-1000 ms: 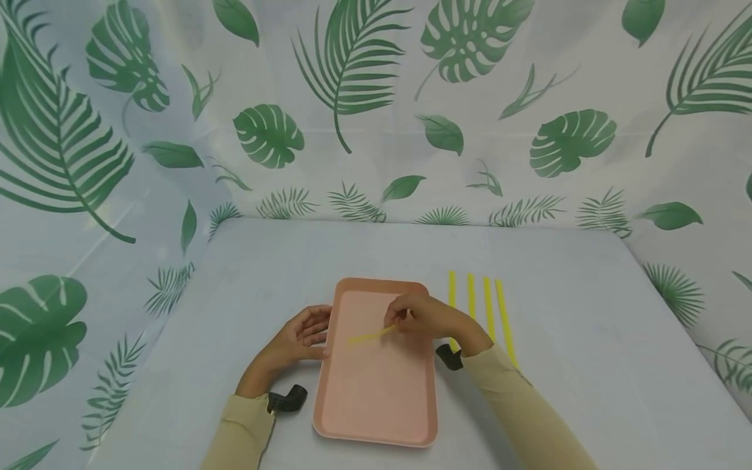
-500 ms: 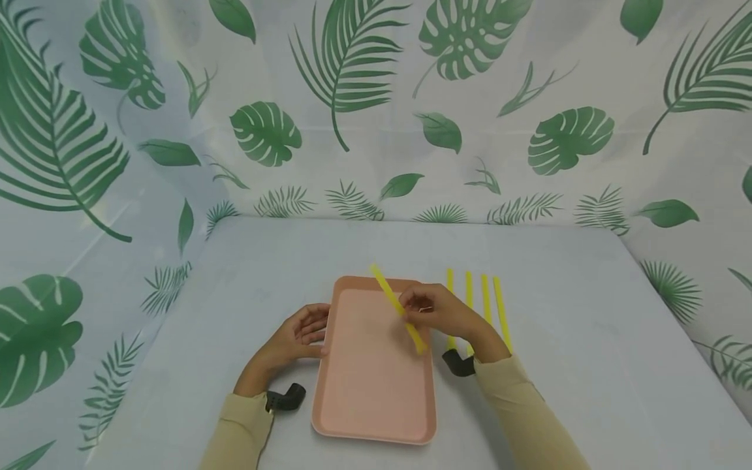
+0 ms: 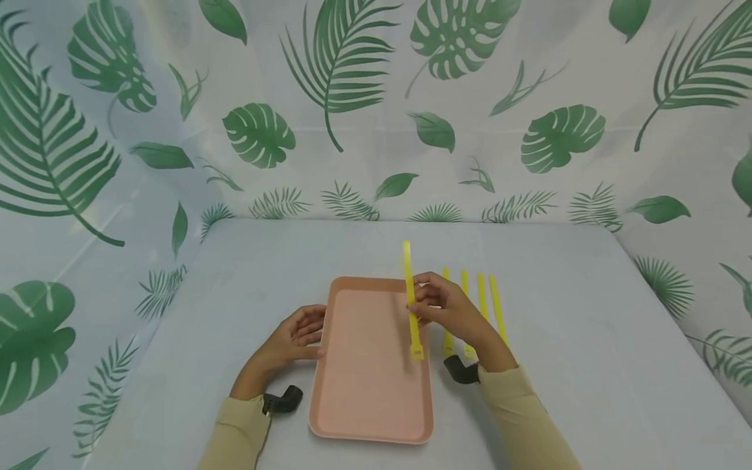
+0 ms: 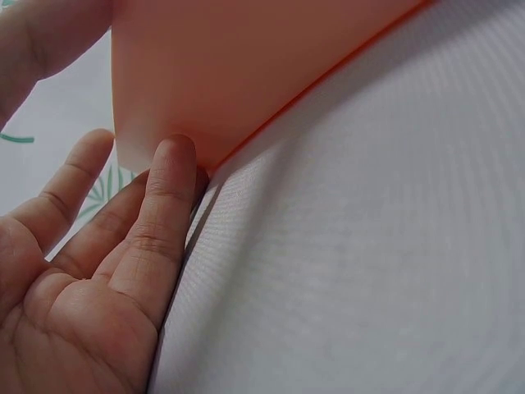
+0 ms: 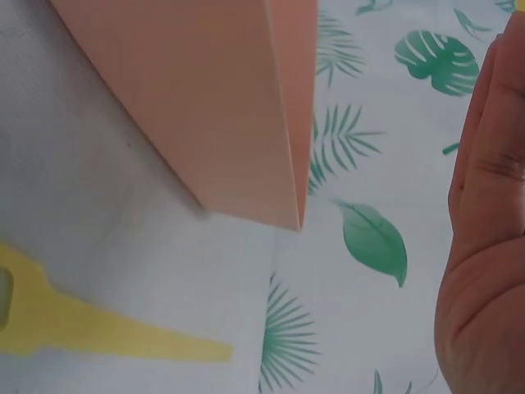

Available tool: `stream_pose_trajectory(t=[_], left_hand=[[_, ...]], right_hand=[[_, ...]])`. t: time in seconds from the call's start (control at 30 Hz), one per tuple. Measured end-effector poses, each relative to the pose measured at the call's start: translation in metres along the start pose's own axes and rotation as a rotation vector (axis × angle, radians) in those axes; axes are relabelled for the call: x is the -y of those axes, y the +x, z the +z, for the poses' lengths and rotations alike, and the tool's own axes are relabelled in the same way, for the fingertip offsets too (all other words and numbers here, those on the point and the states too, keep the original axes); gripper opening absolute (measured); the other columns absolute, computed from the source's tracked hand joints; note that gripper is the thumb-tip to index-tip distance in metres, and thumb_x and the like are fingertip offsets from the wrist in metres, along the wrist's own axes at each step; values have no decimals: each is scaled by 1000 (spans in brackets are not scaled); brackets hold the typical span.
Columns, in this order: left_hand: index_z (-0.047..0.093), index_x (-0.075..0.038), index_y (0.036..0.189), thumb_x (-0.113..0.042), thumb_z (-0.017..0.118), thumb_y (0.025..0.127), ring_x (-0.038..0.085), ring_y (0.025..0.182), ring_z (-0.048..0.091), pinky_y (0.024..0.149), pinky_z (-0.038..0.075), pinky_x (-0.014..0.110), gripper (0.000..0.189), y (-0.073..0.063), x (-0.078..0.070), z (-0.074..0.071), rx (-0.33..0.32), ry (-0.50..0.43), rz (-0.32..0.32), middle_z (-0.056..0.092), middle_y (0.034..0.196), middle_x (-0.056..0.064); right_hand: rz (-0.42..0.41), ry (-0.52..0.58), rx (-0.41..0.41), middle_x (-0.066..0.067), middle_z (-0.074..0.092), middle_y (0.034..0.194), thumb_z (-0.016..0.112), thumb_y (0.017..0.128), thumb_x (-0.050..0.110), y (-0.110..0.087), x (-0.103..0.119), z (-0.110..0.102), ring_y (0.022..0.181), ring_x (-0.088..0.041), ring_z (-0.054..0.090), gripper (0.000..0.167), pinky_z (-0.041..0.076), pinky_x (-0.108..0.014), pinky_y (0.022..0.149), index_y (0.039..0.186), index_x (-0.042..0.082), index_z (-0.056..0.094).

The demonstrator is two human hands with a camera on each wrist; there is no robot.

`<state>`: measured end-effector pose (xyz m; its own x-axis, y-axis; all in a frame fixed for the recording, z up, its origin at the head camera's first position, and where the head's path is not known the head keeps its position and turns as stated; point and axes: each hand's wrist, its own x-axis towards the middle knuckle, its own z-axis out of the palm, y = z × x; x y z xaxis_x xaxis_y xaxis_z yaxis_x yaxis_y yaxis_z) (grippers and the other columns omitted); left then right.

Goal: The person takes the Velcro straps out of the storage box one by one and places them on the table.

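My right hand (image 3: 452,310) pinches a yellow cable tie (image 3: 409,274) near its middle, above the right side of the pink tray (image 3: 376,378). The tie's slotted end points toward me and its plain end toward the back. In the right wrist view only the edge of the right hand (image 5: 492,189) shows, and the held tie is nearly out of sight. My left hand (image 3: 290,338) rests against the tray's left side, thumb at the rim. Loosely bent fingers (image 4: 160,222) touch the tray's outer wall (image 4: 238,74) in the left wrist view.
Several more yellow cable ties (image 3: 496,300) lie side by side right of the tray, partly behind the right hand; one tie (image 5: 90,324) shows its slotted end in the right wrist view. A leaf-print cloth (image 3: 352,150) hangs behind the white table (image 3: 587,339).
The right hand has moved right across the tray, and the held cable tie has swung from lying crosswise to pointing front to back. The left hand stays at the tray's edge.
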<state>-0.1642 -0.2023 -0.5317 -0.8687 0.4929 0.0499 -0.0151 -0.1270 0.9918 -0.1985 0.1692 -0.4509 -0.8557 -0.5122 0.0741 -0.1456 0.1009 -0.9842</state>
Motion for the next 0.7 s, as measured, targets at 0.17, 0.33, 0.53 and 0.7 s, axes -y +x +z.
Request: stream_pose_trajectory(t=[0.17,0.33,0.53,0.7], left_hand=[[32,20,156,3,84,88,29,142,56,112,54,29,87,0,0,1,-5,5,-9,36,159,44],[31,19,157,1,85,89,24,140,57,112,54,28,88,-1,-1,2,-3,8,-9,36,158,45],[31,19,156,1,85,89,16,136,59,113,53,27,89,-1,0,1,-5,9,-3,36,158,44],[31,20,156,2,85,88,8,132,60,112,53,26,89,-1,1,1,-1,9,7,37,158,45]], right_hand=[[12,-22,-55,-10,70,101,64,105,-4,-9,1,-10,81,-16,70,44,67,-34,75,144,-14,47],[17,-43,-89,-7,70,99,63,105,-5,-18,3,-20,82,-14,68,45,67,-32,74,145,-15,45],[30,-47,-120,-3,70,97,63,105,-5,-29,2,-30,82,-14,70,45,67,-31,75,144,-16,44],[17,-54,-131,-2,72,97,63,105,-5,-35,0,-38,81,-13,70,45,67,-30,74,145,-17,44]])
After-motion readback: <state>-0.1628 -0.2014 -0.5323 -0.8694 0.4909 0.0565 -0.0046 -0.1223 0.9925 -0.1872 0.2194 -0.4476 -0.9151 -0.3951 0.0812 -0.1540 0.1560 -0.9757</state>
